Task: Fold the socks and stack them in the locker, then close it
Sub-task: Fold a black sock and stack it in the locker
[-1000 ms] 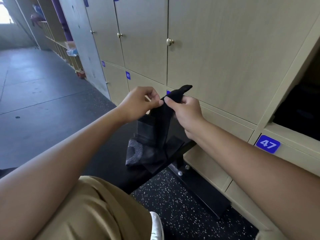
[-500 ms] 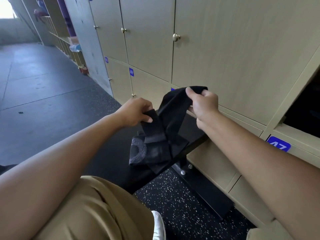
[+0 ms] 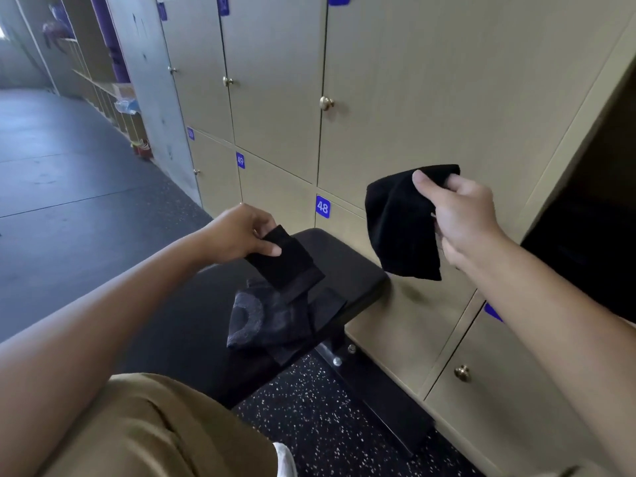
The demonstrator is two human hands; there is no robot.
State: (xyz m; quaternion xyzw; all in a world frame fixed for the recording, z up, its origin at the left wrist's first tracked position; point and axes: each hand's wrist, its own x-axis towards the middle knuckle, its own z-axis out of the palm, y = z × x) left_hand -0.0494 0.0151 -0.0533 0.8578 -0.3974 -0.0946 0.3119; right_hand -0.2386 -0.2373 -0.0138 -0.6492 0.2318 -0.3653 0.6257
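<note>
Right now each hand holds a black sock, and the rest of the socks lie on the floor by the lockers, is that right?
Not quite. In the head view the left hand and right hand each hold a black sock, but the other socks lie on the black bench, not the floor.

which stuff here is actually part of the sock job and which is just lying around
Part of the job:
- folded black sock held by right hand
- black sock pinched by left hand
- sock pile on bench
- open locker

Lying about:
- closed locker 48
- boxes on far shelves
</note>
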